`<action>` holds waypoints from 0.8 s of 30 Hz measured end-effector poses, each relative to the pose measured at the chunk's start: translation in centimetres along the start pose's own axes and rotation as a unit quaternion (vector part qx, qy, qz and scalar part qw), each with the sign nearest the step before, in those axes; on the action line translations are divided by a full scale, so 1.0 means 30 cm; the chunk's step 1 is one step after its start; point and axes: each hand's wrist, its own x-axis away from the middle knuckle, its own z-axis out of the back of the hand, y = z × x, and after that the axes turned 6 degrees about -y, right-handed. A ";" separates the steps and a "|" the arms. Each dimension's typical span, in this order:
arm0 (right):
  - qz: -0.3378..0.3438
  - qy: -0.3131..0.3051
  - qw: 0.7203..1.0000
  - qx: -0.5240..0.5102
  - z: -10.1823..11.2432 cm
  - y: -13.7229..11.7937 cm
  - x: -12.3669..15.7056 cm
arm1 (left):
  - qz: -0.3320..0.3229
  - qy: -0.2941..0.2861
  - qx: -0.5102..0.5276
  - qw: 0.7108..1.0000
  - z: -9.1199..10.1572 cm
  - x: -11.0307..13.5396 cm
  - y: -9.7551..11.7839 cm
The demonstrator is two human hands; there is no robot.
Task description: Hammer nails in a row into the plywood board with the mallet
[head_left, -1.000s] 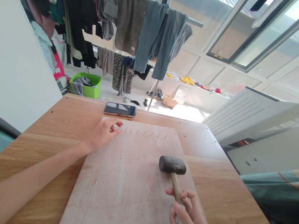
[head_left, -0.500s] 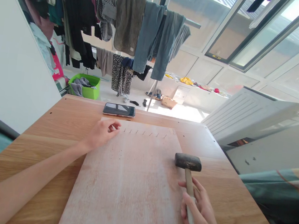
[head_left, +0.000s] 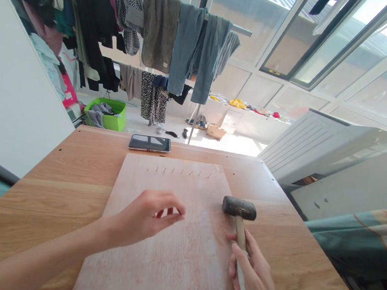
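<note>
A pale wooden board (head_left: 166, 263) lies flat on the table, with a row of several thin nails (head_left: 181, 171) standing up near its far edge. Over the middle of the board is my left hand (head_left: 152, 217), thumb and forefinger pinched together. Whatever may be between those fingertips is too small to make out. My right hand (head_left: 257, 275) grips the light handle of a mallet (head_left: 239, 208) by the board's right edge. The mallet's black head points away from me, above the board's right side.
The wooden table (head_left: 42, 211) extends on both sides of the board. A phone (head_left: 150, 143) lies behind the board. Beyond the table are a green basket (head_left: 115, 120) with clothes and hanging laundry (head_left: 159, 29). A white ridged panel (head_left: 305, 144) stands at the right.
My left hand has come from the left end of the nail row to the middle of the board, nearer me. My right hand still holds the mallet in much the same spot.
</note>
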 end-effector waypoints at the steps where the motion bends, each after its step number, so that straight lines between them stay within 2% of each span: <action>1: 0.001 0.000 1.000 -0.002 0.000 0.003 0.000 | -0.014 -0.039 0.002 0.999 -0.033 0.011 0.006; 3: 0.005 0.000 1.000 -0.005 0.003 0.011 -0.001 | -0.023 -0.097 -0.004 0.995 -0.095 0.026 0.005; 5: 0.011 -0.003 1.000 -0.007 0.006 0.017 -0.001 | -0.023 -0.130 -0.008 0.991 -0.148 0.030 -0.002; 10: 0.009 -0.016 1.000 -0.018 0.010 0.009 0.001 | 0.025 -0.142 -0.002 0.990 -0.233 0.019 -0.008; 15: 0.001 -0.024 0.999 -0.037 0.010 0.005 0.002 | 0.069 -0.140 0.059 0.986 -0.250 0.026 -0.011; 20: -0.017 -0.033 0.998 -0.042 0.012 0.024 -0.003 | 0.081 -0.146 0.086 0.982 -0.244 0.029 -0.013; 24: 0.000 -0.005 0.999 -0.033 0.005 0.013 0.006 | 0.092 -0.134 0.094 0.982 -0.246 0.025 -0.007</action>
